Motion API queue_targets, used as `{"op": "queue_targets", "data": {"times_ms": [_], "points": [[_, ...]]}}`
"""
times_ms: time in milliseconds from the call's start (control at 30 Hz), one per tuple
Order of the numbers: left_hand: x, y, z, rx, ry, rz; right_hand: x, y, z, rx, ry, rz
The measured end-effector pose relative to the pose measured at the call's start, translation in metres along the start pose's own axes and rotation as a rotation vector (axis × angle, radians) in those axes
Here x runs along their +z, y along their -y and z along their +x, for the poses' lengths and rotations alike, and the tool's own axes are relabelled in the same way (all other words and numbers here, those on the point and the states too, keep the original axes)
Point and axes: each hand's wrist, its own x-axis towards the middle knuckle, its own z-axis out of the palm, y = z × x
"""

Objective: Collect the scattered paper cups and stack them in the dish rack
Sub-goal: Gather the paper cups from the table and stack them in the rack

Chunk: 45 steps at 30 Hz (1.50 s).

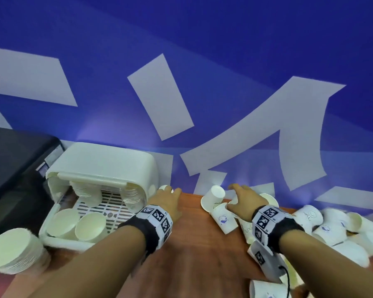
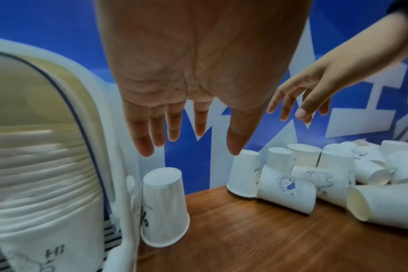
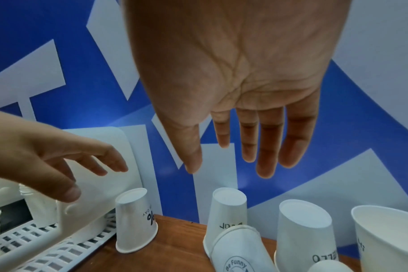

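Observation:
The white dish rack point(image 1: 52, 214) stands at the left with its lid point(image 1: 103, 160) raised; stacked paper cups point(image 1: 88, 193) sit inside it. An upside-down paper cup point(image 1: 165, 187) point(image 2: 163, 208) stands by the rack's right side. My left hand point(image 1: 171, 195) point(image 2: 191, 145) hovers just above this cup, fingers straight, holding nothing. My right hand point(image 1: 238, 193) point(image 3: 228, 165) is spread open above another upside-down cup point(image 1: 215, 193) point(image 3: 228, 211) at the near end of the scattered cups; it holds nothing either.
A heap of loose cups point(image 1: 342, 229) covers the right of the wooden table point(image 1: 198, 244). A tall nested stack of cups point(image 1: 13, 252) lies front left. A black appliance point(image 1: 13, 168) stands left of the rack. A blue and white backdrop point(image 1: 202, 61) closes the table's far edge.

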Motion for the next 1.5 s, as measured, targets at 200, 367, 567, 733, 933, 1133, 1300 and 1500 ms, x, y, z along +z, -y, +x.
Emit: {"op": "queue_targets", "data": {"times_ms": [200, 367, 567, 733, 933, 1133, 1300, 1500], "points": [[0.016, -0.01, 0.024, -0.109, -0.006, 0.084, 0.011, -0.014, 0.024, -0.049, 0.036, 0.016], [0.025, -0.012, 0.055, -0.111, 0.038, 0.204, 0.019, -0.012, 0.059, -0.067, 0.034, 0.042], [0.038, -0.008, 0.083, -0.161, 0.103, 0.465, 0.053, -0.009, 0.086, -0.04, 0.066, 0.047], [0.044, -0.004, 0.099, -0.176, 0.132, 0.505, 0.067, -0.009, 0.099, -0.059, 0.035, 0.077], [0.05, -0.007, 0.107, -0.193, 0.19, 0.545, 0.075, -0.006, 0.103, -0.079, -0.024, 0.133], [0.05, -0.007, 0.102, -0.179, 0.177, 0.48, 0.071, -0.005, 0.098, -0.09, -0.032, 0.233], [0.037, -0.009, 0.083, -0.173, 0.126, 0.281, 0.06, -0.005, 0.076, -0.118, -0.004, 0.355], [0.022, -0.011, 0.04, -0.176, 0.019, -0.062, 0.039, -0.003, 0.039, -0.147, -0.041, 0.38]]}}
